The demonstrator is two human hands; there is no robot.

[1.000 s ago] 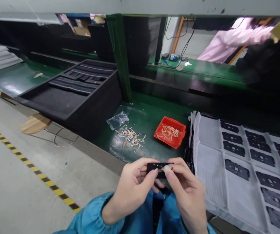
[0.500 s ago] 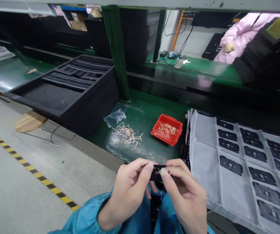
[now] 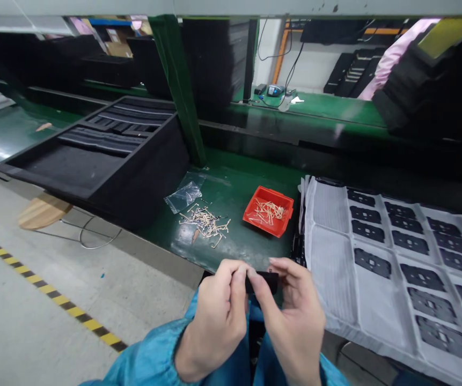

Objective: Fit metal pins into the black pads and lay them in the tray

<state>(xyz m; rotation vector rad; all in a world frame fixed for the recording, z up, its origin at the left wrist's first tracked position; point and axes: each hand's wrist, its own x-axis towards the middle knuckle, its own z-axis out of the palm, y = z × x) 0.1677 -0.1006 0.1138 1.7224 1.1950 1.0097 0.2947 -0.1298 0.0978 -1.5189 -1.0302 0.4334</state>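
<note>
A small flat black plate (image 3: 270, 282) is held between my hands in front of my lap. My left hand (image 3: 217, 316) pinches its left end with thumb and forefinger. The thumb of my right hand (image 3: 291, 319) presses on the plate close to the left thumb, while its fingers curl around the right end. Any small part under the thumbs is hidden. Beyond my hands, a loose pile of thin cream-coloured bent strips (image 3: 205, 222) lies on the green bench (image 3: 231, 171). More such strips sit in a red tray (image 3: 266, 229) to the right of the pile.
On the right, a pale partitioned tray (image 3: 329, 262) holds several black plates (image 3: 371, 262) in its compartments. A large black foam box (image 3: 142, 166) stands at left, overhanging the bench edge. Clear plastic bags (image 3: 184, 195) lie beside the pile. A wooden stool (image 3: 43, 209) is below.
My right thumb has moved left along the plate, close to my left thumb, and the right fingers have loosened. The plate's right end now shows more. The view has shifted slightly.
</note>
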